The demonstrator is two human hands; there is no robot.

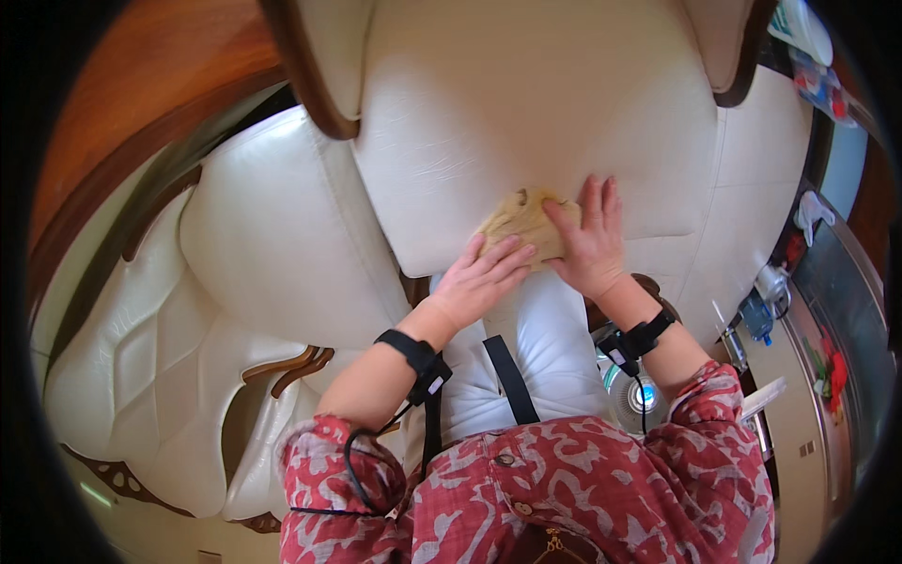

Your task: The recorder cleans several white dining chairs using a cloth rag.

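Observation:
A crumpled yellow cloth (525, 225) lies near the front edge of a cream leather seat cushion (451, 169), just beyond my knees. My left hand (483, 275) holds its near left side, the fingers laid over the top. At its right side, my right hand (592, 236) has the thumb on the cloth, while some fingers stretch past it along the cushion. The surface beneath the cloth is hidden. Each wrist wears a black strap with a small device and a cable.
Wooden-trimmed armrests (324, 84) flank the cushion. Another cream leather sofa seat (282, 233) and its tufted backrest (148, 381) are on the left. A round fan (634, 395) stands low by my right side. Farther right, a metal kettle (771, 282) and a blue container (756, 317) are visible.

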